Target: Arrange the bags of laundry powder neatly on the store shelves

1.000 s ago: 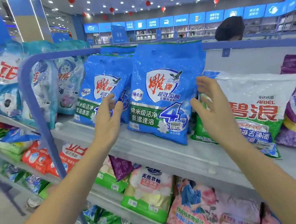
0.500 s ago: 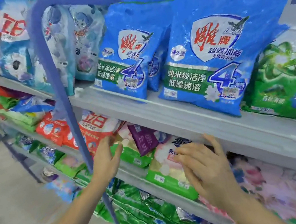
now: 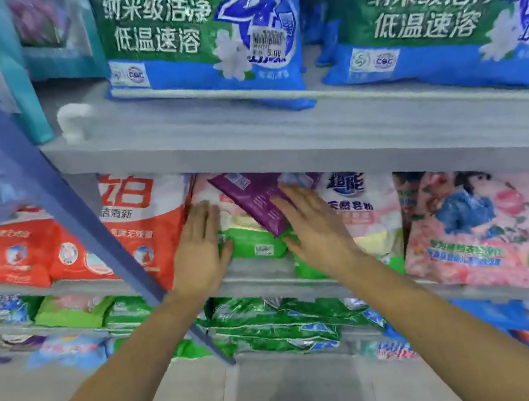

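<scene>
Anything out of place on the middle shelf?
Yes. A purple bag lies slanted across the pink-and-green bag instead of standing in a row. The right hand is at it, the left hand beside it.

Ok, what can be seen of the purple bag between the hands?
The purple bag is a small glossy pouch, plastic by its look, with pale print too blurred to read. It lies askew, tilted diagonally over a white and green bag on the shelf, out of line with its neighbours. The right hand touches its right edge with straight fingers; the left hand rests beside it on the bag below, not touching it.
</scene>
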### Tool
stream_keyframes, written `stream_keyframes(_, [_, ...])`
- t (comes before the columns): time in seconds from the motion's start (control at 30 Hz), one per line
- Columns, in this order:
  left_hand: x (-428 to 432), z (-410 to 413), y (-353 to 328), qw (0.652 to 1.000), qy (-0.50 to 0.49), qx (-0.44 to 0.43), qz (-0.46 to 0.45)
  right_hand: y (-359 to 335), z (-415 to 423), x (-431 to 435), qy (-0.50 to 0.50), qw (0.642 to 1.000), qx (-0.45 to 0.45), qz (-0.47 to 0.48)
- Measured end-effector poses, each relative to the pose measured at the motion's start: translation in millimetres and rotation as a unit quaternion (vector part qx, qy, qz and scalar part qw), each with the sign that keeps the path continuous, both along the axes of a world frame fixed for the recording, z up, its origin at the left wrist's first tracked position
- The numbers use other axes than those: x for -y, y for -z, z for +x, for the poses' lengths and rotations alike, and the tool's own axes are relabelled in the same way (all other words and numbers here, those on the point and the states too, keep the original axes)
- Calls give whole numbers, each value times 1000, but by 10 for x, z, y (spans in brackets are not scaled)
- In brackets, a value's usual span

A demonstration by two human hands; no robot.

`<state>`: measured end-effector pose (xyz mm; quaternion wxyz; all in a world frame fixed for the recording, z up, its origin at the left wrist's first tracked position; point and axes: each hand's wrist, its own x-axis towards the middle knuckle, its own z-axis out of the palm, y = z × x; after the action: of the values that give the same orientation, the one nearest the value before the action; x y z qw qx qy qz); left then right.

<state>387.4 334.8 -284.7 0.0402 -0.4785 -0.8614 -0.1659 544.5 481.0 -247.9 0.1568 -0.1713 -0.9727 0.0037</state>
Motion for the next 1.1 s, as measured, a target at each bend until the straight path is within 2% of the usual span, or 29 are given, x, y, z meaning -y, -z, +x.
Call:
stream_keyframes(0.1, [-61, -53, 162, 1000, 20, -13, -13, 27, -187, -40, 10, 996, 90, 9])
stream_keyframes(0.2, [-71, -73, 258, 999, 24, -38, -24, 85, -290, -74, 43, 993, 109, 22])
stream_keyframes(0.3, [-55, -80, 282, 998, 27, -49, -18, 153, -338, -83, 55, 995, 48, 68])
stream_keyframes(0.5, [-52, -88, 275, 998, 29, -42, -26, 91, -101, -9, 27, 995, -52, 86])
stream_keyframes(0.6, [-39, -82, 217, 999, 29, -23, -26, -87, 147, 147, 37, 993, -106, 43])
stream_keyframes(0.67, [-35, -53, 110, 999, 31, 27, -3, -212, 323, 272, 52, 987, -139, -57])
stream_keyframes(0.73, [-20, 33, -48, 992, 40, 114, 41, -355, 494, 374, 76, 963, -169, -197])
stream_keyframes(0.83, [44, 366, -453, 945, 67, 293, 130, -672, 675, 465, 74, 903, -227, -358])
stream_keyframes(0.9, [69, 583, -634, 902, 67, 407, 125, -900, 804, 473, 58, 875, -241, -415])
stream_keyframes(0.97, [88, 712, -733, 860, 69, 495, 102, -1130, 946, 512, 34, 864, -242, -439])
stream_keyframes(1.1, [130, 995, -1002, 792, 107, 589, 119, -1454, 1252, 551, 59, 825, -287, -483])
